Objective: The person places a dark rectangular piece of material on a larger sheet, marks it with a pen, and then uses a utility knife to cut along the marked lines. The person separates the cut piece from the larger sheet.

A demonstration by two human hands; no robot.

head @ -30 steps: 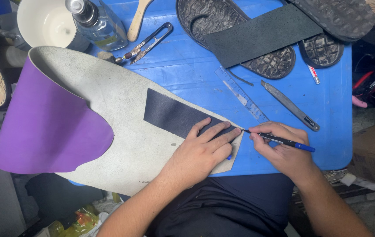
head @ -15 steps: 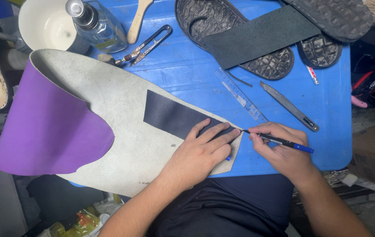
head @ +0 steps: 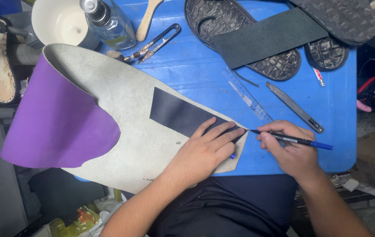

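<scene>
Blue table (head: 187, 74) unchanged: left hand (head: 205, 151) stays spread flat on black strip (head: 178, 114), right hand (head: 290, 151) still pinching pen (head: 290, 139).

A blue desk (head: 328, 131) carries a grey-backed purple leather sheet (head: 121, 131), clear ruler (head: 246, 94), knife (head: 295, 107), thread snips (head: 154, 44), white bowl (head: 58, 22), bottle (head: 108, 22) and dark shoe soles (head: 244, 39).

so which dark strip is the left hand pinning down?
The smooth black strip on the pale leather sheet, under the left hand. The rough grey strip lies untouched across the shoe soles.
</scene>
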